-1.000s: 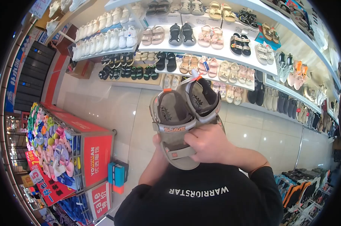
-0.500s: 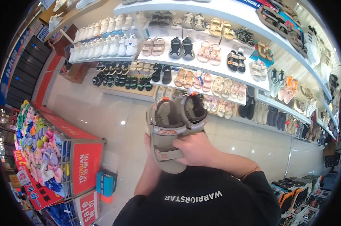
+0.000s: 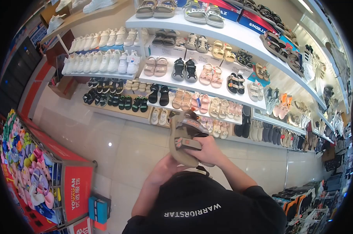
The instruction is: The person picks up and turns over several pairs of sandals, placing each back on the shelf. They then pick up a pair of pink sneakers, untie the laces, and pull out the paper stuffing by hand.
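Note:
A brownish-grey pair of sandals (image 3: 183, 145) with wide straps and lettering is held upright in front of my chest. The nearer sandal mostly covers the other one. My left hand (image 3: 168, 168) is at the lower left, by the toe end, with its fingers partly hidden behind the sole. My right hand (image 3: 208, 150) is closed on the right side, at the front strap. Beyond the sandals are the display shelves.
White shelves (image 3: 223, 91) carry rows of sandals ahead, with white shoes (image 3: 100, 62) at the left. A red-sided bin (image 3: 78, 183) of colourful slippers stands at the left, beside a teal box (image 3: 99, 208). Racked footwear (image 3: 301, 202) is at the lower right.
The sandals have turned and come closer to my body, so they overlap more. My left hand has moved down towards the toe end. The view has tilted up, showing more of the upper shelf.

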Tool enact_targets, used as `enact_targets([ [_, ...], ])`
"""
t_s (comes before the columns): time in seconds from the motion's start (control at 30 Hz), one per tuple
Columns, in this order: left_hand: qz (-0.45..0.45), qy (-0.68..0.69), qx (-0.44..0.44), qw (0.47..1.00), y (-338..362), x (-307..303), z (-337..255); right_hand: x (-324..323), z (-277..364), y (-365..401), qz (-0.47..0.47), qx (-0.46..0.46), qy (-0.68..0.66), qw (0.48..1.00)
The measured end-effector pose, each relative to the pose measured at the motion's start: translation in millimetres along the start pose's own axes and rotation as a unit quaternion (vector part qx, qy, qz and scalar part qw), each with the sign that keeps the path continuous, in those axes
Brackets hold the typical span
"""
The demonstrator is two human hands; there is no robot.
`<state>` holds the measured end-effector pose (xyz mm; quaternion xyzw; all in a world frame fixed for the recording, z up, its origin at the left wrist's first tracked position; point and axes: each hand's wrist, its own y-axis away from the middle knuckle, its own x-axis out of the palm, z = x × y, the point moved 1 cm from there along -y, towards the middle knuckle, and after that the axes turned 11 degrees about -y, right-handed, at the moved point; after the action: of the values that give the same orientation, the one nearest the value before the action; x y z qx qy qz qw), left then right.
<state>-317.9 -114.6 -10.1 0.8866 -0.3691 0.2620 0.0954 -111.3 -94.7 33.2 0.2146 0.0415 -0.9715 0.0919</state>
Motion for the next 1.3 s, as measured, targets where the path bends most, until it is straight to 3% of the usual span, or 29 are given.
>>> enact_targets([
  [0.1, 0.046, 0.034, -0.054, 0.997, -7.4, 1.7, -17.0, -7.7, 11.7, -3.2, -0.041, 0.024, 0.010, 0.999],
  [0.2, 0.105, 0.013, -0.081, 0.991, -21.0, 2.0, -27.2, -21.7, 19.2, 0.6, -0.094, -0.019, 0.060, 0.994],
  [0.27, 0.146, 0.039, -0.069, 0.986, -34.7, 4.1, -30.4, -37.8, 20.2, 5.2, -0.110, -0.102, 0.151, 0.977],
  [0.5, 0.243, 0.017, -0.062, 0.968, -102.5, 19.1, -55.3, -123.5, 54.1, 8.5, -0.145, -0.159, 0.322, 0.922],
  [0.57, 0.253, -0.194, -0.211, 0.924, -129.4, 13.7, -68.5, -153.4, 60.1, -3.5, -0.172, -0.187, 0.346, 0.903],
  [0.6, 0.253, -0.204, -0.211, 0.922, -142.4, 15.6, -78.6, -169.2, 62.1, -11.0, -0.173, -0.202, 0.373, 0.889],
  [0.63, 0.294, -0.387, -0.142, 0.862, -155.4, 19.8, -90.8, -185.0, 63.5, -18.9, -0.176, -0.218, 0.400, 0.873],
  [0.67, 0.324, -0.553, -0.068, 0.765, -168.7, 23.6, -100.7, -200.5, 64.7, -27.5, -0.186, -0.229, 0.413, 0.862],
  [0.7, 0.323, -0.563, -0.067, 0.758, -181.8, 25.7, -106.9, -215.7, 67.1, -36.8, -0.195, -0.235, 0.410, 0.859],
  [0.77, 0.378, -0.592, 0.165, 0.692, -206.6, 33.8, -121.6, -244.3, 71.6, -58.8, -0.210, -0.230, 0.440, 0.842],
  [0.8, 0.379, -0.600, 0.168, 0.684, -222.8, 40.0, -131.3, -259.8, 69.5, -72.9, -0.219, -0.237, 0.440, 0.838],
  [0.87, 0.323, -0.603, 0.271, 0.678, -252.7, 59.4, -157.1, -288.6, 64.2, -103.6, -0.228, -0.234, 0.445, 0.834],
  [0.9, 0.260, -0.630, 0.266, 0.682, -265.0, 68.8, -168.6, -301.1, 66.3, -118.2, -0.230, -0.201, 0.441, 0.844],
  [0.97, 0.131, -0.650, 0.370, 0.651, -293.8, 80.9, -179.8, -326.7, 66.6, -146.5, -0.228, -0.186, 0.463, 0.836],
  [1.03, 0.034, -0.670, 0.415, 0.615, -322.8, 93.4, -189.8, -347.2, 68.8, -171.5, -0.231, -0.165, 0.472, 0.834],
  [1.1, 0.017, -0.674, 0.406, 0.617, -357.0, 97.6, -189.5, -363.5, 59.9, -198.1, -0.230, -0.134, 0.475, 0.839],
  [1.17, -0.027, -0.698, 0.430, 0.571, -396.8, 95.4, -181.8, -381.5, 41.4, -228.4, -0.214, -0.118, 0.468, 0.849],
  [1.3, -0.041, -0.717, 0.436, 0.543, -461.5, 86.4, -164.3, -395.3, 30.8, -243.7, -0.224, -0.146, 0.417, 0.869],
])
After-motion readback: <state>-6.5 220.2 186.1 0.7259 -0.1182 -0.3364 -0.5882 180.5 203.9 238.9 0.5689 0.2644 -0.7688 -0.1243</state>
